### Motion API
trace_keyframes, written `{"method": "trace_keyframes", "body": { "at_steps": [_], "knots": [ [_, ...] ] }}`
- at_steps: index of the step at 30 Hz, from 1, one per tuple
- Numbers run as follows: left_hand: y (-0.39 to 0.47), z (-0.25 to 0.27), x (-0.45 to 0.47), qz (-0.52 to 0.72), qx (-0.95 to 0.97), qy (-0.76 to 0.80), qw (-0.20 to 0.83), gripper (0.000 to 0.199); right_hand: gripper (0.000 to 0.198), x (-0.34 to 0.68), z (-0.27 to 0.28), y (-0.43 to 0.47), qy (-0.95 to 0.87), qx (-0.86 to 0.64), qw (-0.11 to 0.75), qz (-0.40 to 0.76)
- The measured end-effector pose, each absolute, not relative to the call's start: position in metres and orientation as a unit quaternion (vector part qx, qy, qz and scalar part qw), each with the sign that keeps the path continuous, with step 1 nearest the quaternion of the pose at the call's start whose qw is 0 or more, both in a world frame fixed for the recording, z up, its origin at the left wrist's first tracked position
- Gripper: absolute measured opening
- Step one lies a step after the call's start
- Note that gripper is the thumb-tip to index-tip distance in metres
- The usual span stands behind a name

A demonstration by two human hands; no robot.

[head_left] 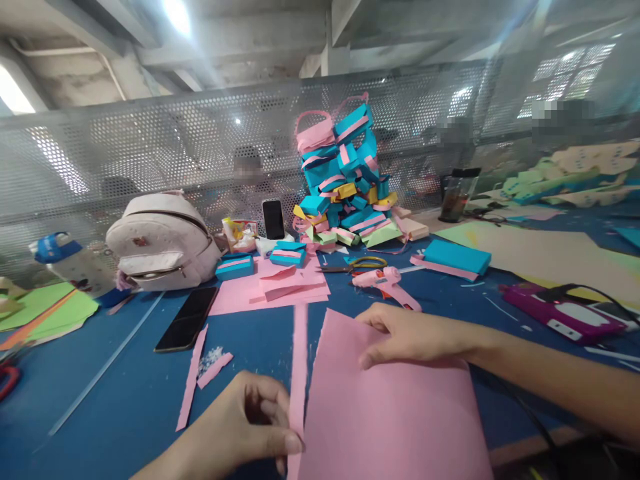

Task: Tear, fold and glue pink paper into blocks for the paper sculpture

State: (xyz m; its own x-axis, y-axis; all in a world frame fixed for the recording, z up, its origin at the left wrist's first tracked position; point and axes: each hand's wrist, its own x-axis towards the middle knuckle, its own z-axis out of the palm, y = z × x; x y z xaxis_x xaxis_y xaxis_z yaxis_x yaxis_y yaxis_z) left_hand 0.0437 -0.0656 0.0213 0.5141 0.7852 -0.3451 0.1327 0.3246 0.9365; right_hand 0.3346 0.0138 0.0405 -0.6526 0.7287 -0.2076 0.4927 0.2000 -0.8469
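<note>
My left hand (255, 420) pinches the near end of a long pink paper strip (299, 353), thumb on top. The strip runs away from me along the torn left edge of a large pink paper sheet (390, 413). On the upper part of that sheet rests my right hand (395, 337), its thumb lying on the paper and its other fingers curled over the far edge, partly hidden. The sheet bends down toward me on the right. Left of my left hand lie two torn pink paper scraps (193, 380) beside small white bits.
Beyond my hands are a pink glue gun (387, 283), scissors (357, 265) and folded pink paper (287, 283). A black phone (189, 320) and white backpack (163, 243) stand left. Folded blue and pink paper pieces (345, 180) pile against the perforated screen. A purple device (563, 313) lies right.
</note>
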Motion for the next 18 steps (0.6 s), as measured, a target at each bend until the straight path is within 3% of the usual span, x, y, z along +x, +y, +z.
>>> {"method": "trace_keyframes", "body": {
  "at_steps": [10, 18],
  "knots": [
    [-0.0674, 0.0174, 0.0428, 0.263, 0.550, 0.452, 0.651, 0.041, 0.040, 0.3377, 0.0385, 0.0206, -0.791, -0.388, 0.111, 0.460],
    [-0.0666, 0.0186, 0.0464, 0.226, 0.530, 0.438, 0.690, 0.044, 0.041, 0.3362, 0.0366, 0.0218, -0.790, -0.386, 0.121, 0.461]
  ]
}}
